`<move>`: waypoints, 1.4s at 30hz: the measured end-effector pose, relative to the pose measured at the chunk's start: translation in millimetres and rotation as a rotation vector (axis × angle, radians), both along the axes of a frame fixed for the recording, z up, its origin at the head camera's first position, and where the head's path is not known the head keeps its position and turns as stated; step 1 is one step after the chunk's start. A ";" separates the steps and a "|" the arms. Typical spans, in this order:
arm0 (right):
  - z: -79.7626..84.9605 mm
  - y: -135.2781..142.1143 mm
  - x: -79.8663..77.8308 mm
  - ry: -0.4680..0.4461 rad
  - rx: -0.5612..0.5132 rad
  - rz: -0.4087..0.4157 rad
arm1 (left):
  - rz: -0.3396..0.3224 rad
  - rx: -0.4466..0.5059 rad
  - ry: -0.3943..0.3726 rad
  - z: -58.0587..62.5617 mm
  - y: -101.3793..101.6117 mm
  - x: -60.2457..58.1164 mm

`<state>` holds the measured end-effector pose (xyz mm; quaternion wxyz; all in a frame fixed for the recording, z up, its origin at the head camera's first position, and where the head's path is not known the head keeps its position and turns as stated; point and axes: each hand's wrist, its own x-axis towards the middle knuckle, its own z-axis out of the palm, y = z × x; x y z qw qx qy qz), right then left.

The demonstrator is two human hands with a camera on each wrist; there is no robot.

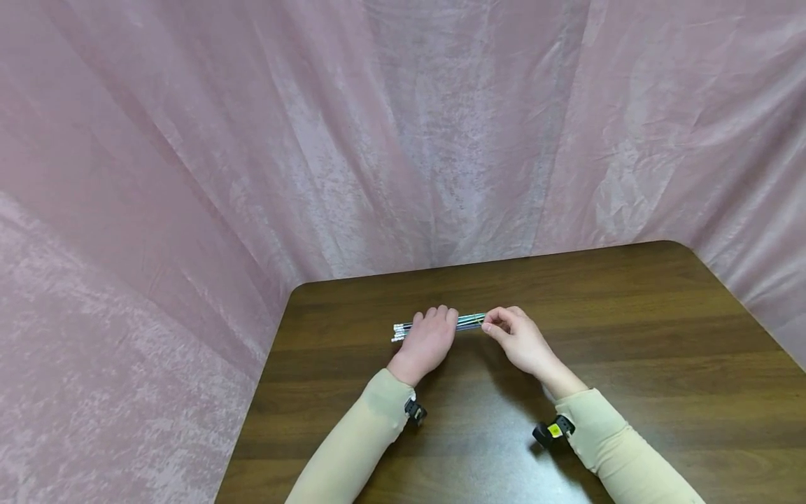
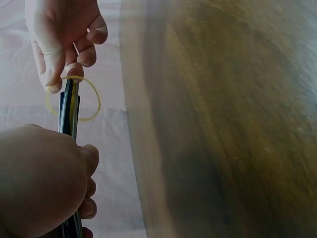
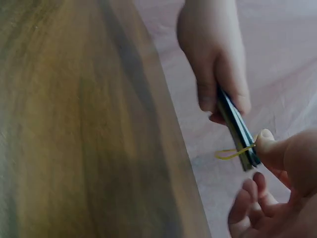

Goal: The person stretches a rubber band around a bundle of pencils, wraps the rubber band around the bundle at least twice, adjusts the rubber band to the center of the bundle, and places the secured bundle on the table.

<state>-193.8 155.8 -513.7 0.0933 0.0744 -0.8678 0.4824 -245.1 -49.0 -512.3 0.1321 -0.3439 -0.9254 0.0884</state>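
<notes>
My left hand (image 1: pixel 432 337) grips a bundle of slim pencils (image 1: pixel 469 322) around its middle, above the table. White tips, like erasers, stick out past the hand on the left. A thin yellow rubber band (image 2: pixel 98 101) loops loosely around the other end of the bundle, standing wide of it on one side. With thumb and forefinger my right hand (image 1: pixel 518 339) pinches this band, close to the pencil ends. In the right wrist view the band (image 3: pixel 229 157) crosses the pencils (image 3: pixel 237 128) near their ends, and the other right fingers are curled below them.
Beneath both hands lies a brown wood-grain table (image 1: pixel 630 336) with rounded far corners. A pink velvet curtain (image 1: pixel 403 140) hangs behind it and along its sides. Each sleeved wrist carries a small black camera, such as the right wrist camera (image 1: pixel 554 430).
</notes>
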 end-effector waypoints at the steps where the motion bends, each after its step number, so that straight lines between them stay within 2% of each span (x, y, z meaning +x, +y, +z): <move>1: -1.2 -2.3 1.0 0.020 0.009 -0.007 | 0.007 0.008 0.005 0.9 0.7 -0.3; 4: -5.0 -10.4 3.8 0.072 0.000 -0.006 | 0.033 0.043 0.018 4.4 1.9 -1.2; 7: -8.2 -18.1 5.7 0.164 0.008 0.048 | 0.064 0.076 0.014 7.4 2.2 -2.2; 11: -10.8 -25.3 6.3 0.318 0.066 0.096 | 0.103 0.111 -0.065 9.9 1.6 -2.8; 15: -10.8 -28.0 7.2 0.458 0.146 0.096 | 0.136 0.147 -0.162 11.8 1.2 -3.9; 18: -9.3 -28.8 8.1 0.493 0.154 0.139 | 0.163 0.179 -0.203 13.5 0.0 -4.8; 24: -9.4 -33.2 13.1 0.486 0.045 0.282 | 0.232 0.235 -0.266 14.8 -2.6 -6.7; 27: -9.8 -36.6 16.1 0.397 -0.096 0.401 | 0.260 0.261 -0.289 13.2 -3.8 -7.8; 29: -9.6 -37.7 16.5 0.256 -0.237 0.452 | 0.275 0.285 -0.293 11.2 -4.8 -8.7; 31: -9.2 -37.3 16.1 0.091 -0.395 0.465 | 0.286 0.305 -0.292 8.7 -6.1 -9.5; 34: -8.7 -34.6 14.3 -0.080 -0.608 0.459 | 0.299 0.326 -0.282 5.7 -7.9 -10.5; 38: -7.2 -33.4 14.8 -0.192 -0.846 0.520 | 0.307 0.355 -0.243 5.7 -8.6 -11.5; 42: -4.5 -37.3 17.5 -0.324 -1.120 0.633 | 0.315 0.412 -0.146 9.8 -6.9 -11.2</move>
